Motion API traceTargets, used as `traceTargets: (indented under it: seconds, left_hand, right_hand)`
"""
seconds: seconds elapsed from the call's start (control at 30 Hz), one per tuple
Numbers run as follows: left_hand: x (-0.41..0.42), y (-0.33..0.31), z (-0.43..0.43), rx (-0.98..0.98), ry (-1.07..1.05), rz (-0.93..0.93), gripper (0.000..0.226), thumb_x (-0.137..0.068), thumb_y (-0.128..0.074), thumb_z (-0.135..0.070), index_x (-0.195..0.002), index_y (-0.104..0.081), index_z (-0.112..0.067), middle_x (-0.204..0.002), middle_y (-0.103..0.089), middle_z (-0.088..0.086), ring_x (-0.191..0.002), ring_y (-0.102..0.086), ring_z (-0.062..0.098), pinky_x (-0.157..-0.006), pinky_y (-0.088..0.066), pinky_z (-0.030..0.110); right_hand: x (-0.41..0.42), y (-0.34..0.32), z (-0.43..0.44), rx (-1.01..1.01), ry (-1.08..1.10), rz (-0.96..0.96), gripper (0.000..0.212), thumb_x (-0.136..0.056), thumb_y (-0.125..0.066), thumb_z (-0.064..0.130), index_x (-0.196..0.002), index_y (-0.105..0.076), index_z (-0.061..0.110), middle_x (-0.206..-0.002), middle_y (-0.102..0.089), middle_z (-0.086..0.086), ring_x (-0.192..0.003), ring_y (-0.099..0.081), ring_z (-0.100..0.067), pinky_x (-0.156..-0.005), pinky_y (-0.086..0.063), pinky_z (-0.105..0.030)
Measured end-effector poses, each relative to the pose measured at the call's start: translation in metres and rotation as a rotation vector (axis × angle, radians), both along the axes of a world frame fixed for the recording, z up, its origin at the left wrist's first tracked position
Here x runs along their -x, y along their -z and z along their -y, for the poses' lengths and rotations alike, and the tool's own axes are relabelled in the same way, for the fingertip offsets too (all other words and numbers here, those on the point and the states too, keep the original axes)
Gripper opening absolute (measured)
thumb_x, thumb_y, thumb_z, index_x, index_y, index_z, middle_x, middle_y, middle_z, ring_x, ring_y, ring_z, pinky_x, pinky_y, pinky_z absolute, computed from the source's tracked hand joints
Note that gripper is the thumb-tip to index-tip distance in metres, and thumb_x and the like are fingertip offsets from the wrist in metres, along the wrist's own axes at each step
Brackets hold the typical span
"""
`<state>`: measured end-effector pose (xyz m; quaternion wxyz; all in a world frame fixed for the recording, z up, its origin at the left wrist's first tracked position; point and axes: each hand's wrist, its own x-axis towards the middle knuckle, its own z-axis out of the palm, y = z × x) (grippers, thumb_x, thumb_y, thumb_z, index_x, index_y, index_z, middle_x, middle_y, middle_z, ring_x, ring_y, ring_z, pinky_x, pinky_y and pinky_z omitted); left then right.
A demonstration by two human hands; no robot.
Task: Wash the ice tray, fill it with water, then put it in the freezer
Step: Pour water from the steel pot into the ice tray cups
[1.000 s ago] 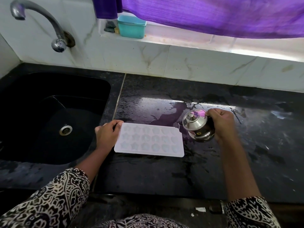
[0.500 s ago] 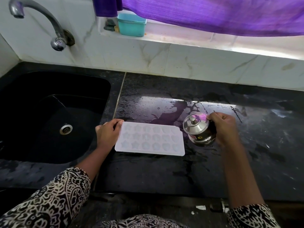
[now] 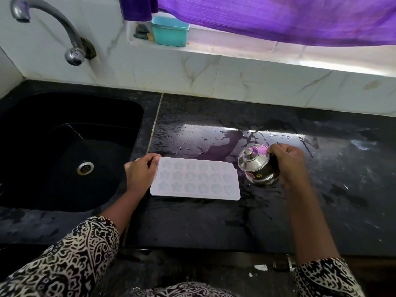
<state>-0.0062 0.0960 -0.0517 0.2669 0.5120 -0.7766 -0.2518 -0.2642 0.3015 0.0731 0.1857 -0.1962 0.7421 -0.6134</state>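
- Matt plastic: ice tray [image 3: 195, 179].
- Mirror-polished metal: lidded pot [image 3: 256, 166], just right of the ice tray.
- Glossy dark stone, wet: countertop [image 3: 214, 224] under the ice tray.
- Ribbed cloth: curtain [image 3: 278, 18], behind the ice tray.

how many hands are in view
2. The left hand holds the left end of the ice tray; the right hand grips a lidded steel pot just right of the tray.
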Motion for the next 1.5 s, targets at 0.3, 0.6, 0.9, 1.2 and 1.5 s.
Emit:
traceTargets:
  seconds: [0.3, 0.6, 0.9, 1.2, 1.5]
  left_hand:
    - [0.0, 0.001, 0.0, 0.002, 0.002, 0.012, 0.024, -0.098, -0.047, -0.033, -0.103, -0.069, -0.028, -0.092, -0.073, -0.004, -0.097, -0.063, 0.018, -0.089, -0.023, 0.032]
    - [0.0, 0.001, 0.001, 0.004, 0.004, 0.021, 0.024, -0.098, -0.047, -0.034, -0.104, -0.069, -0.027, -0.092, -0.072, -0.004, -0.098, -0.063, 0.019, -0.091, -0.025, 0.034]
    - [0.0, 0.003, 0.002, -0.002, 0.0, 0.02, 0.025, -0.098, -0.046, -0.035, -0.105, -0.069, -0.028, -0.091, -0.072, -0.004, -0.097, -0.063, 0.018, -0.09, -0.025, 0.034]
    - [-0.001, 0.003, 0.004, -0.012, 0.011, -0.007, 0.025, -0.098, -0.047, -0.034, -0.104, -0.07, -0.027, -0.097, -0.073, -0.004, -0.1, -0.062, 0.019, -0.096, -0.029, 0.035]
    - [-0.008, 0.003, 0.001, -0.019, 0.008, -0.119, 0.035, -0.089, -0.043, -0.04, -0.104, -0.072, -0.026, -0.098, -0.071, -0.002, -0.1, -0.061, 0.022, -0.097, -0.04, 0.048]
  right_hand:
    - [-0.002, -0.002, 0.003, 0.03, 0.035, 0.007, 0.035, -0.08, -0.056, 0.001, -0.05, -0.042, 0.011, -0.032, -0.038, 0.012, -0.031, -0.037, -0.001, -0.037, -0.034, -0.012]
    - [0.001, 0.004, -0.009, 0.031, 0.024, 0.054, 0.032, -0.079, -0.057, 0.0, -0.051, -0.044, 0.01, -0.04, -0.041, 0.005, -0.037, -0.038, -0.006, -0.039, -0.036, -0.014]
    - [-0.009, 0.013, -0.017, 0.047, -0.015, 0.101, 0.044, -0.078, -0.056, -0.003, -0.04, -0.044, 0.016, -0.035, -0.037, 0.008, -0.034, -0.033, -0.007, -0.038, -0.032, -0.013]
    - [-0.047, 0.01, 0.025, 0.038, -0.199, 0.116, 0.035, -0.081, -0.056, 0.0, -0.051, -0.043, 0.011, -0.041, -0.04, 0.005, -0.038, -0.037, -0.007, -0.041, -0.035, -0.017]
    - [-0.081, 0.008, 0.074, 0.008, -0.35, 0.062, 0.036, -0.079, -0.059, 0.0, -0.048, -0.043, 0.01, -0.049, -0.034, -0.004, -0.047, -0.032, -0.013, -0.045, -0.033, -0.018]
